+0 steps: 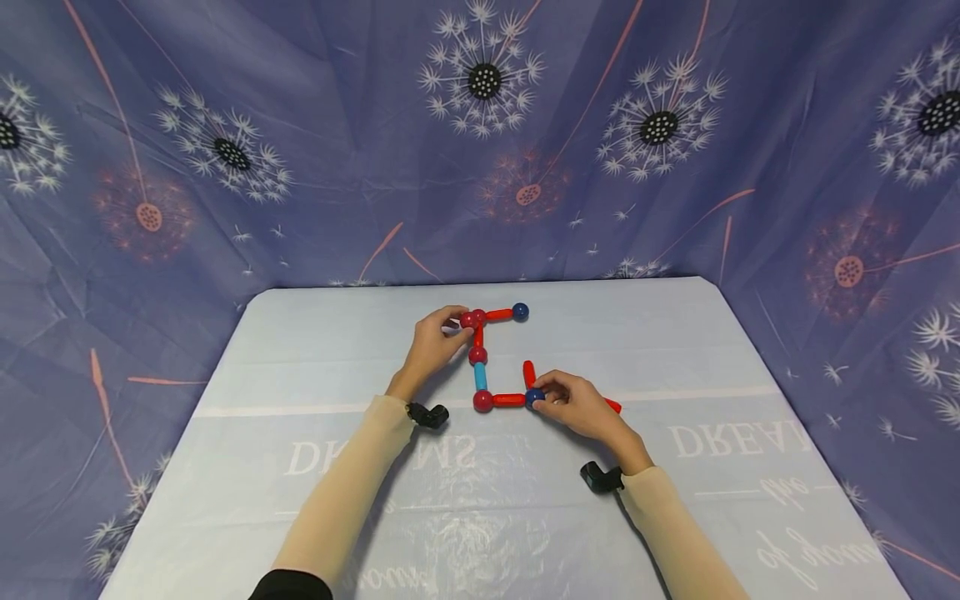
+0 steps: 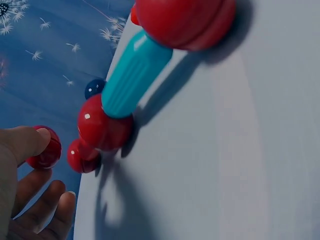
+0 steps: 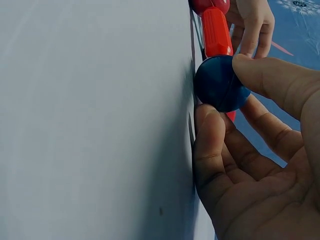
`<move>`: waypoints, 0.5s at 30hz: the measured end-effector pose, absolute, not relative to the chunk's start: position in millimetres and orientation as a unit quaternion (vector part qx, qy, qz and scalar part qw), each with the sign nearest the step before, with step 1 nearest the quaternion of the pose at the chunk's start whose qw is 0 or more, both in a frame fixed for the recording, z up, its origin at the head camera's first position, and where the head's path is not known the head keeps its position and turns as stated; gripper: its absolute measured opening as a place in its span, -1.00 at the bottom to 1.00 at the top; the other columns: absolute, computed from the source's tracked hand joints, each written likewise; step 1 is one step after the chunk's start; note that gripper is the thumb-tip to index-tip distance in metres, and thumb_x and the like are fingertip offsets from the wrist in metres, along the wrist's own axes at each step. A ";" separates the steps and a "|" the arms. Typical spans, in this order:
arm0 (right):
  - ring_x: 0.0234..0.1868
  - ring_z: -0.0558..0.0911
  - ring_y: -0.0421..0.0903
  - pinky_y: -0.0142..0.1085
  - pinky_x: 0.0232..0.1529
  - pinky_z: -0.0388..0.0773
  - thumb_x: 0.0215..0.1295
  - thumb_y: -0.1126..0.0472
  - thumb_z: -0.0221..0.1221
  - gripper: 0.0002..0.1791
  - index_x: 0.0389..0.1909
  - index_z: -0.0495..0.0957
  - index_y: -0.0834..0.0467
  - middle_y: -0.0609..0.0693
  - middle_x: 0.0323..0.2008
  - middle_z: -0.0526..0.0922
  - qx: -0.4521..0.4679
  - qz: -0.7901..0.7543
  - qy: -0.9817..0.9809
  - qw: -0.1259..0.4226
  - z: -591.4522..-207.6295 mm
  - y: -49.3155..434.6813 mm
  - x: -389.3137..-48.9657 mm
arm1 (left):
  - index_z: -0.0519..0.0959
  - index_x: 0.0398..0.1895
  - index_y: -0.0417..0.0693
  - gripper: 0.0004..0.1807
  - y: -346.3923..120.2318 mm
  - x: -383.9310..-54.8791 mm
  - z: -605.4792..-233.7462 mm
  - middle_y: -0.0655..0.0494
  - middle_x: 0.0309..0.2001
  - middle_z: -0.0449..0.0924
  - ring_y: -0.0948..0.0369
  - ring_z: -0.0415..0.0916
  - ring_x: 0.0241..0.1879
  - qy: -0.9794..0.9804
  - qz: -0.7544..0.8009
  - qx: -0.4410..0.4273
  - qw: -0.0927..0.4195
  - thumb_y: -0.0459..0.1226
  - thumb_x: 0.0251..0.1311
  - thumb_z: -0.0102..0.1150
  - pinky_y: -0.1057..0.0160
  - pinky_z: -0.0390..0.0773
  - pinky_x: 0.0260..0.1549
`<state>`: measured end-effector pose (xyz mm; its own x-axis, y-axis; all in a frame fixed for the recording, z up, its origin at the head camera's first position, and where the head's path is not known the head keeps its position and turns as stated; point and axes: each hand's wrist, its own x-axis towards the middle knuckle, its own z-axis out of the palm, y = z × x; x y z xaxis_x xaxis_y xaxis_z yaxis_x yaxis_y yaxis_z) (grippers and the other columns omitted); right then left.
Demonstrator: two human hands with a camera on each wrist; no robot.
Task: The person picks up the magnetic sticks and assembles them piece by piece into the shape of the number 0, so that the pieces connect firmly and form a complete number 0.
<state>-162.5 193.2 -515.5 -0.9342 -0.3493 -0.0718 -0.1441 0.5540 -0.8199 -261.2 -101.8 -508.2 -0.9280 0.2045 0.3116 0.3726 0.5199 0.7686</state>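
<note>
My left hand (image 1: 435, 342) pinches a red ball (image 2: 49, 152) between thumb and fingers. In the head view this ball overlaps the red ball (image 1: 479, 316) at the far corner of a chain of balls and rods; the left wrist view shows a gap between them. From that corner a red rod (image 1: 498, 315) leads to a dark blue ball (image 1: 521, 312). Nearer come a red ball (image 1: 477, 356), a cyan rod (image 2: 135, 75), another red ball (image 1: 483, 401) and a red rod (image 3: 216, 32). My right hand (image 1: 576, 404) pinches the dark blue ball (image 3: 217, 82) ending that rod.
A red rod (image 1: 528, 373) points away from the right hand's ball. Behind the right hand, a red piece (image 1: 613, 406) lies partly hidden. A pale cloth with printed lettering covers the table (image 1: 300, 517). Patterned blue fabric (image 1: 337, 167) rises behind the far edge.
</note>
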 end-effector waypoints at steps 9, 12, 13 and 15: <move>-0.22 0.63 -0.16 -0.38 -0.22 0.57 0.30 0.15 0.41 -0.67 0.04 0.65 0.07 -0.05 -0.19 0.70 -0.145 -0.448 0.876 0.106 -517.3 194.3 -162.8 | 0.62 0.19 -0.15 -0.61 -89.9 -259.7 -502.3 -0.08 0.07 0.70 -0.02 0.69 -0.02 -0.856 -0.484 -0.165 0.076 -0.30 0.31 0.36 0.03 0.71 0.01; -0.22 0.62 -0.15 -0.37 -0.21 0.58 0.30 0.16 0.41 -0.67 0.05 0.64 0.09 -0.03 -0.18 0.70 -0.147 -0.449 0.875 0.107 -517.6 194.2 -163.1 | 0.62 0.19 -0.12 -0.61 -85.5 -258.8 -501.0 -0.06 0.07 0.70 0.02 0.71 -0.06 -0.856 -0.486 -0.162 0.075 -0.30 0.31 0.36 0.06 0.72 -0.01; -0.22 0.62 -0.15 -0.37 -0.21 0.58 0.31 0.16 0.41 -0.67 0.05 0.64 0.09 -0.03 -0.18 0.70 -0.146 -0.450 0.874 0.110 -517.3 194.2 -163.0 | 0.63 0.19 -0.13 -0.61 -84.0 -258.3 -500.3 -0.07 0.07 0.70 0.02 0.71 -0.07 -0.855 -0.487 -0.161 0.074 -0.30 0.31 0.36 0.07 0.72 -0.03; -0.22 0.62 -0.16 -0.38 -0.20 0.58 0.31 0.15 0.40 -0.67 0.06 0.64 0.09 -0.04 -0.17 0.69 -0.144 -0.451 0.874 0.113 -517.2 194.3 -163.2 | 0.62 0.20 -0.14 -0.60 -80.4 -257.7 -499.3 -0.08 0.07 0.70 0.01 0.72 -0.09 -0.854 -0.490 -0.160 0.073 -0.30 0.30 0.36 0.10 0.73 -0.06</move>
